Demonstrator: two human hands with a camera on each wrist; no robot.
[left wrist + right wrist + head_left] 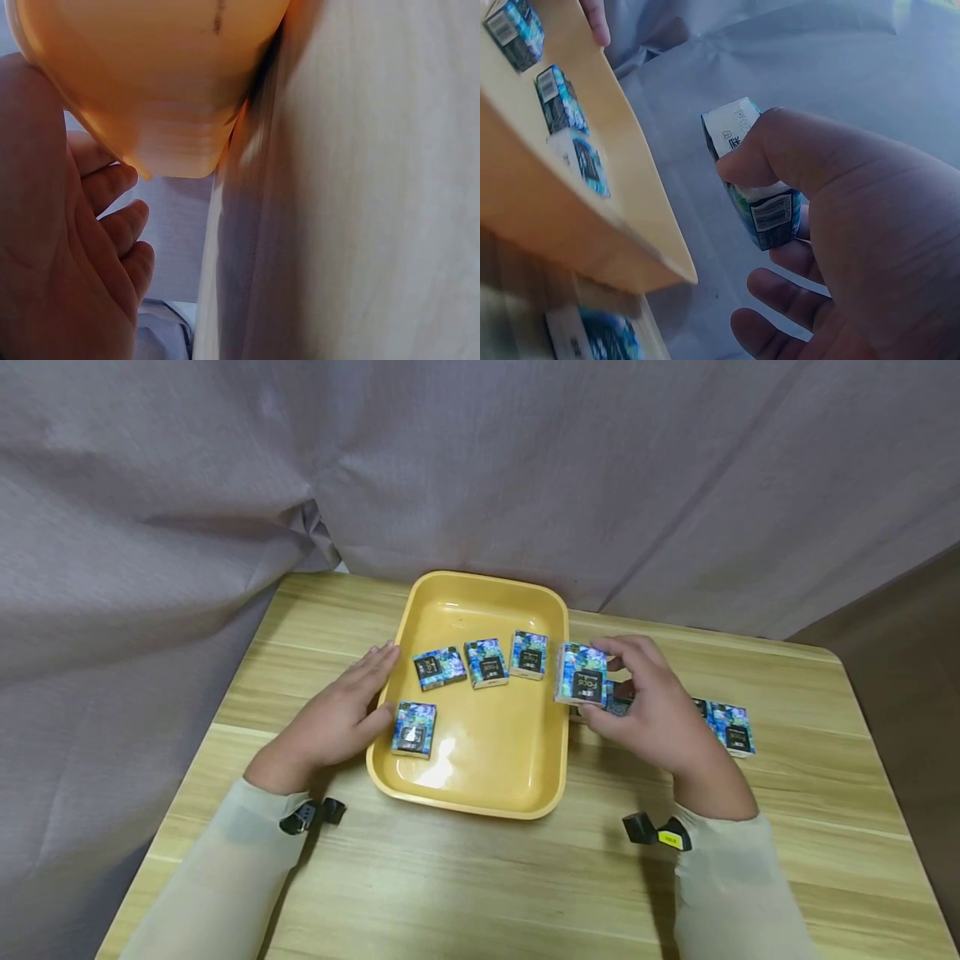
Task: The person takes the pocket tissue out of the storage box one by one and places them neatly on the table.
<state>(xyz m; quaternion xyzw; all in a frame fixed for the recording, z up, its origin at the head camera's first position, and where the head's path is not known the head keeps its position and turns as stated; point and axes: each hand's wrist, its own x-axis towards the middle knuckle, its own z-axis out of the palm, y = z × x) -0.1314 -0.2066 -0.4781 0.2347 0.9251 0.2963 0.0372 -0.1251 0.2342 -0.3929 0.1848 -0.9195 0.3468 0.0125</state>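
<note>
A yellow tray [495,735] stands on the table, with several small blue-patterned packs [486,662] with black labels lying inside it. My left hand [333,714] touches the tray's left rim, its fingers extended along the edge. In the left wrist view its fingers [112,187] lie beside the tray's outer wall. My right hand [656,706] pinches another blue-patterned pack [582,673] between thumb and fingers, raised at the tray's right rim. The right wrist view shows this pack's white side and barcode [772,213], partly covered by the thumb.
More packs [732,728] lie on the wooden table [810,793] to the right, some partly hidden behind my right hand and arm. A grey cloth [480,468] hangs along the table's far edge and left side.
</note>
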